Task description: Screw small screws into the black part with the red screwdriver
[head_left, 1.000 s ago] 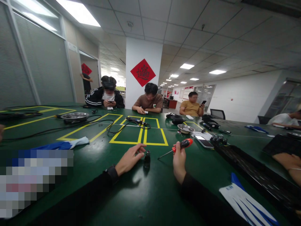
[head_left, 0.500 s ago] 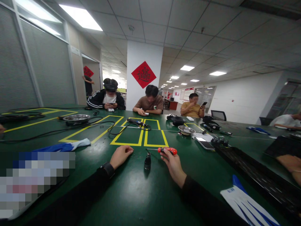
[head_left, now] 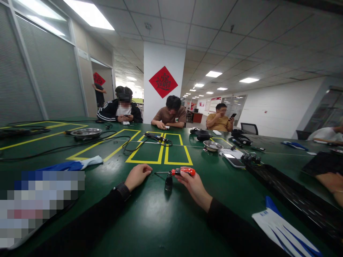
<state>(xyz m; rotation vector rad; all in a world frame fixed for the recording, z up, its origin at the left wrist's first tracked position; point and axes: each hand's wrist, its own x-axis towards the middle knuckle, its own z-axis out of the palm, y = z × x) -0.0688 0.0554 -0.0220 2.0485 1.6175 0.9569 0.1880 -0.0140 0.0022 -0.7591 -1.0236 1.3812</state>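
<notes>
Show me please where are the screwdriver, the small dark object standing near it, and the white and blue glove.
Screwdriver (head_left: 191, 171): head view, on its red handle.
Small dark object (head_left: 168, 184): head view, on its black body.
White and blue glove (head_left: 261, 219): head view, on its white part.

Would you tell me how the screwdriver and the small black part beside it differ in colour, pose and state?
The screwdriver has a red and black handle, while the small part is mostly black. The screwdriver is roughly level; the small part looks upright. The right hand grips the screwdriver, whereas the small part stands on the table. Both show some black.
</notes>
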